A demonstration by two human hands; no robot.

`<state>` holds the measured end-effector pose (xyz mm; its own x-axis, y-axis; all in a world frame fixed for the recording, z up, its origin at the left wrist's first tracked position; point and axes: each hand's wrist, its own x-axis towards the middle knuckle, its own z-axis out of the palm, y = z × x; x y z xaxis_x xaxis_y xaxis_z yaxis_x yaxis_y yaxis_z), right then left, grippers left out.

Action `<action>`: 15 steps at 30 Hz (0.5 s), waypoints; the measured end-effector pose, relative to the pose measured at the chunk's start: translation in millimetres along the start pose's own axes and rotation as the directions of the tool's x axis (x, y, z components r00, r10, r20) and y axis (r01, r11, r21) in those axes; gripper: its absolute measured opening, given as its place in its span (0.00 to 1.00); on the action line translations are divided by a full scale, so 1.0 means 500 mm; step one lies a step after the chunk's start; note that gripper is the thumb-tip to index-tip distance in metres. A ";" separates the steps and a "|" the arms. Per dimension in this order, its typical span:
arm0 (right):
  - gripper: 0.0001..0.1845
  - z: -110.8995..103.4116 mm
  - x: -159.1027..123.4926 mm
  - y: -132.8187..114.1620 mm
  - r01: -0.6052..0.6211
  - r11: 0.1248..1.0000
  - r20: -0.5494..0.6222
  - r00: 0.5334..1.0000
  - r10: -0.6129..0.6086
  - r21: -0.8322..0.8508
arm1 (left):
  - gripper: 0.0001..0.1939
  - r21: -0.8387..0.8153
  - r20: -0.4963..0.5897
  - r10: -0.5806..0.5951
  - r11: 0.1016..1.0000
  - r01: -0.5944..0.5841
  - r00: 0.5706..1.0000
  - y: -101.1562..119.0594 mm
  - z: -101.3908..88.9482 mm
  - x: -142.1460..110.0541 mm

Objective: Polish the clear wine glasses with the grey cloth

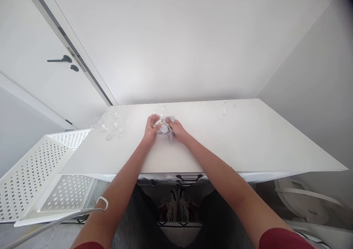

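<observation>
Pinching gray cloth [163, 129] in the right hand [178, 130] grip, left hand [151, 127] grip curled, hold unclear; clear glass [162, 111] between, near bench [211, 131] far edge, probably light, stiff, slippery, fragile, best held gently through cloth.

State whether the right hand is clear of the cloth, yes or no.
No, the right hand holds the gray cloth, its thumb on the fabric.
</observation>
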<state>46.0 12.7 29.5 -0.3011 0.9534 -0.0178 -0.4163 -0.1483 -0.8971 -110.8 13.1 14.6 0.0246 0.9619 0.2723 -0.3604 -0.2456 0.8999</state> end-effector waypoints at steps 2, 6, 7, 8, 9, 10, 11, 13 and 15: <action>0.26 -0.001 -0.006 0.000 -0.169 0.986 0.045 0.985 0.168 0.016 | 0.29 -0.072 0.029 -0.047 0.996 0.049 0.998 0.013 0.003 -0.003; 0.27 0.001 -0.013 0.002 -0.206 0.978 0.135 0.968 0.210 -0.046 | 0.29 -0.123 0.121 -0.150 0.979 0.164 0.981 0.032 0.015 -0.013; 0.27 0.002 -0.013 0.003 -0.143 0.985 0.154 0.975 0.157 -0.101 | 0.28 -0.117 0.095 -0.125 0.984 0.136 0.988 0.032 0.016 -0.014; 0.25 0.002 -0.013 0.004 -0.057 0.983 0.163 0.983 0.086 -0.175 | 0.27 -0.104 0.056 -0.088 0.990 0.094 0.995 0.031 0.017 -0.014; 0.24 0.003 -0.013 0.006 0.038 0.965 0.161 0.987 0.004 -0.259 | 0.26 -0.079 0.012 -0.048 0.996 0.049 0.999 0.028 0.016 -0.013; 0.22 0.004 -0.013 0.007 0.123 0.932 0.144 0.987 -0.078 -0.340 | 0.25 -0.044 -0.024 -0.012 0.999 0.011 1.000 0.024 0.014 -0.012; 0.21 0.006 -0.013 0.007 0.182 0.896 0.115 0.982 -0.148 -0.406 | 0.25 -0.010 -0.051 0.018 1.000 -0.018 0.999 0.020 0.012 -0.011; 0.21 0.008 -0.014 0.005 0.205 0.874 0.069 0.978 -0.195 -0.441 | 0.24 0.012 -0.074 0.045 0.999 -0.044 0.996 0.015 0.009 -0.009; 0.21 0.010 -0.016 0.000 0.106 0.935 0.087 0.993 -0.081 -0.339 | 0.25 -0.050 -0.061 0.012 0.999 -0.015 0.998 0.014 0.007 -0.009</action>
<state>44.3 3.6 31.9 -0.3396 0.9359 0.0933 -0.1307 0.0513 -0.9901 -110.1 6.8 20.7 -0.0368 0.9644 0.2617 -0.4072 -0.2537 0.8774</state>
